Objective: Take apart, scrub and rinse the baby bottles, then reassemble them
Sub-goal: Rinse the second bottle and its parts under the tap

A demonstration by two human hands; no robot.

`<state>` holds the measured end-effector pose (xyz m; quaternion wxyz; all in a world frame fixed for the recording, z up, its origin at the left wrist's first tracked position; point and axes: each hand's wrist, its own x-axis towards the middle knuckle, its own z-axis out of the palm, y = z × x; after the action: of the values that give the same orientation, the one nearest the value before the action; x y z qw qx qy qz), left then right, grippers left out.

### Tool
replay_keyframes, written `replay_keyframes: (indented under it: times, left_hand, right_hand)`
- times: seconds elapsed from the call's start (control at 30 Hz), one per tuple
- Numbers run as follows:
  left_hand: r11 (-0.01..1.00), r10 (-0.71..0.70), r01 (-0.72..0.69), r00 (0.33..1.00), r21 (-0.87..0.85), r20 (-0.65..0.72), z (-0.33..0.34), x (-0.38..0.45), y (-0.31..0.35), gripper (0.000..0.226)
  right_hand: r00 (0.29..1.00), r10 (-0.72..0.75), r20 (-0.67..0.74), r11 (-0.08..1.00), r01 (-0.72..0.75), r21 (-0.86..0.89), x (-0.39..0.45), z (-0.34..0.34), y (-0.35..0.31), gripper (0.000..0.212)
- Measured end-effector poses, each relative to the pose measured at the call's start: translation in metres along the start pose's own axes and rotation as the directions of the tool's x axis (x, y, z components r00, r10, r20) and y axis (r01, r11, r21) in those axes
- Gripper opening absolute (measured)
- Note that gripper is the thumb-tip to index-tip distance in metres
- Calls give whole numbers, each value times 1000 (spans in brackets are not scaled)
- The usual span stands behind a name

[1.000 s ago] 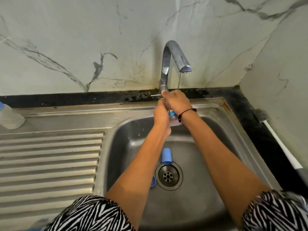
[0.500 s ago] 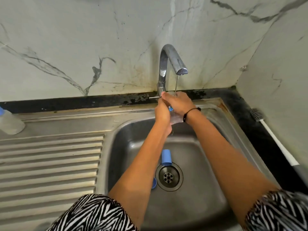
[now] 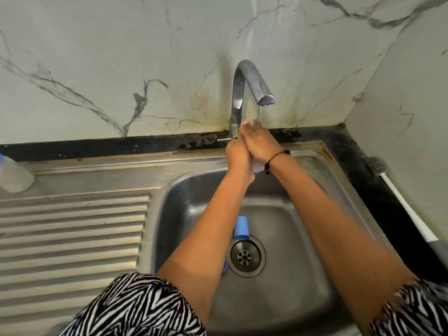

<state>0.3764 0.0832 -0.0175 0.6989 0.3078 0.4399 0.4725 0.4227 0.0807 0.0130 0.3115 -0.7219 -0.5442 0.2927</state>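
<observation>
**Bottle held under a thin stream at the tap**

Taking the drain (image 3: 247, 255) as the landmark: just nearer and to its left, a small blue part (image 3: 225, 266), probably a ring or cap, peeks out from under the left forearm, lying on the sink (image 3: 315, 275) floor. Touching the drain's far rim lies a blue cap (image 3: 241, 227) on its side. Both look set down there so the hands are free, and so they stay in the basin for their own wash.

Well beyond the drain, above the basin's far wall, the left hand (image 3: 238, 156) and right hand (image 3: 260, 141) press together around a clear baby bottle (image 3: 258, 167), of which only a pale sliver shows below the right wrist. Both hands curl about it; the exact finger hold is hidden. They sit directly under the tap (image 3: 252, 81) spout, where a thin stream falls onto the fingers, which suggests rinsing or rubbing the bottle in the water.

Far left of the drain, a second clear bottle (image 3: 14, 174) lies on the draining board (image 3: 72, 226). Far right, a bottle brush (image 3: 397, 190) rests on the dark counter, within reach for scrubbing.
</observation>
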Motion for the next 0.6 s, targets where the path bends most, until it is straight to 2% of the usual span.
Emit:
replay_keyframes:
  times: [0.07,0.13,0.17,0.23,0.27,0.3,0.33,0.4,0.43,0.47,0.53,0.6]
  left_hand:
    - [1000,18,-17,997,-17,80,-8,-1,-3,27]
    - [986,-57,81,984,-145,166,-13,-12,-8,30]
    - [989,-58,83,979,-122,194,-17,-9,-18,28]
    - [990,-27,69,948,-121,318,-17,-24,-16,8]
    - [979,50,5,962,-202,268,-13,-22,-23,27]
    - [979,151,-136,984,-155,91,-13,-3,-37,43]
    - [979,138,-133,990,-155,18,-11,5,-39,49]
    - [977,67,-52,996,-206,63,-13,-3,-24,38]
    - [978,-29,46,996,-205,83,-18,-7,-16,32]
    - [985,-73,81,996,-154,60,-23,-7,-15,30]
    - [976,-122,128,992,-178,43,-29,-15,-14,30]
    - [974,-119,120,993,-192,19,-25,-20,-14,26]
  right_hand:
    - [992,-114,-51,974,102,-200,-23,11,9,65]
    - [968,-249,-40,893,213,-396,-54,24,19,82]
    - [969,-244,-41,882,204,-426,-65,28,24,82]
    - [976,-206,-71,885,155,-439,-70,28,28,79]
    - [978,-186,-91,887,127,-445,-68,26,25,77]
    - [981,-163,-100,893,104,-439,-63,23,20,72]
    - [986,-129,-104,913,77,-401,-55,22,14,64]
    - [997,-33,-72,973,16,-231,-34,15,2,49]
    - [999,39,-28,993,-42,-111,-23,8,0,43]
    - [992,121,43,992,-122,32,-15,0,-2,41]
    - [958,208,195,918,-261,300,-10,-12,-2,42]
    - [962,214,166,894,-262,363,-11,-10,0,43]
